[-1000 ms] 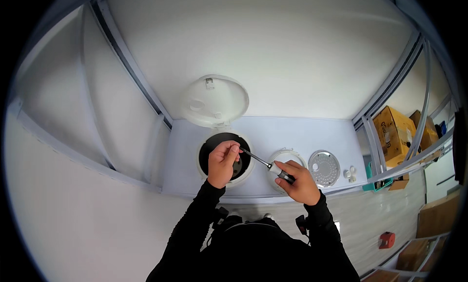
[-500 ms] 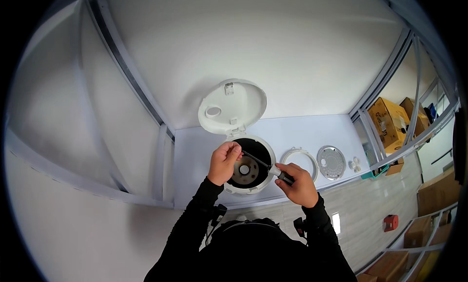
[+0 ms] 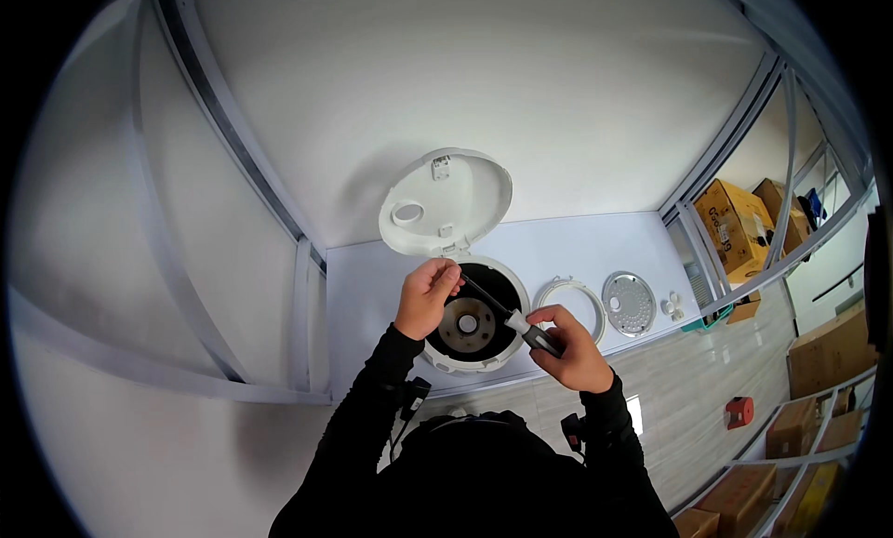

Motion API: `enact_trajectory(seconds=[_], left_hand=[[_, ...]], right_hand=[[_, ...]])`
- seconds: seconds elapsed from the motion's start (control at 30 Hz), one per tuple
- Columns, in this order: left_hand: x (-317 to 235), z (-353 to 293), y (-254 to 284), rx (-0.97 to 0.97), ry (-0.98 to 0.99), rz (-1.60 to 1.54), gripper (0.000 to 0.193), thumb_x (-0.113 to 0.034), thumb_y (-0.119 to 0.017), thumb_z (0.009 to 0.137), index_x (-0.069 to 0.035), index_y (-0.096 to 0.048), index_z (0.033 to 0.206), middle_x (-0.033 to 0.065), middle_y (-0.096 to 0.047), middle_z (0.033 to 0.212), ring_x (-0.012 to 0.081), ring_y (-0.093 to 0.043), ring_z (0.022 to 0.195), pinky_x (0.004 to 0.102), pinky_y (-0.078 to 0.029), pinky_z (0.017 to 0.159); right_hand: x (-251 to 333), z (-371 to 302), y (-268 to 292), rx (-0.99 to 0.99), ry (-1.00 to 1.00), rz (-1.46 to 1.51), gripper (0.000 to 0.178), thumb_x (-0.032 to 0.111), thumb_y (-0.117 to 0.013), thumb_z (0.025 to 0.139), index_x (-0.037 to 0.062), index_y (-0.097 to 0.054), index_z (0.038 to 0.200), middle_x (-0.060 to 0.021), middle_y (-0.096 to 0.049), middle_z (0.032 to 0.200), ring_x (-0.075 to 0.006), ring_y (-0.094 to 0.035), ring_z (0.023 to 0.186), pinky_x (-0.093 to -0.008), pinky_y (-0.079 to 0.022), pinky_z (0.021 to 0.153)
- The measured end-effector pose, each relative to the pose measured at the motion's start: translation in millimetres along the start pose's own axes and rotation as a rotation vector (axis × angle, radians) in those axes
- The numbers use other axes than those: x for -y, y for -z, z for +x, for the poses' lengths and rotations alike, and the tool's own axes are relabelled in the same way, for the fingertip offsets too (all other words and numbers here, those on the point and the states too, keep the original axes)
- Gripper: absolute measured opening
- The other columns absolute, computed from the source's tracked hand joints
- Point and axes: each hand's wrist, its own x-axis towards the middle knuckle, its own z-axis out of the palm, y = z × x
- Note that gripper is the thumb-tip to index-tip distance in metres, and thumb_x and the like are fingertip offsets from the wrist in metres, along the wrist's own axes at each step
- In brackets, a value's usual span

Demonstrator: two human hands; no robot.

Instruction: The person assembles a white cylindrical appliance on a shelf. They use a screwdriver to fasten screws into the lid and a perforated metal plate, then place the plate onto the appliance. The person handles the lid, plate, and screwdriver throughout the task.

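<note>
A white rice cooker stands on the table with its lid raised, its dark inside and round metal heating plate showing. Above the opening, a screwdriver with a grey and black handle slants down to the right. My right hand is closed round the handle. At the far end of the dark shaft, my left hand pinches at the tip; its fingertips hide whatever small part may be there.
Right of the cooker lie a white ring, a perforated grey metal disc and several small white parts. A white wall rises behind the table. Cardboard boxes and a red stool stand off to the right.
My view has shifted slightly. The right hand and screwdriver handle sit a little lower against the cooker; the left hand stays at the shaft's tip.
</note>
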Motion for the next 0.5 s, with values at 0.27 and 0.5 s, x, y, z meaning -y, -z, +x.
enact_trajectory(seconds=[0.27,0.5], left_hand=[[-9,6,15,0.078,-0.019,0.081,0.015,-0.013,-0.063,0.104,0.002,-0.065,0.106,0.0026,-0.066,0.09,0.0096,-0.062,0.08,0.0243,-0.052,0.076],[-6,9,7,0.083,-0.042,-0.006,0.021,-0.019,-0.062,0.106,0.002,-0.065,0.107,0.0028,-0.066,0.089,0.0083,-0.06,0.078,0.0233,-0.05,0.072]], right_hand=[[3,6,8,-0.05,0.223,-0.088,0.04,-0.007,-0.07,0.088,0.0044,-0.068,0.126,-0.0074,-0.068,0.111,-0.0149,-0.064,0.087,-0.0262,-0.051,0.077],[-2,5,8,-0.098,0.017,0.237,0.043,-0.003,-0.069,0.094,0.0023,-0.061,0.136,-0.0087,-0.071,0.108,-0.0134,-0.068,0.081,-0.0247,-0.051,0.072]])
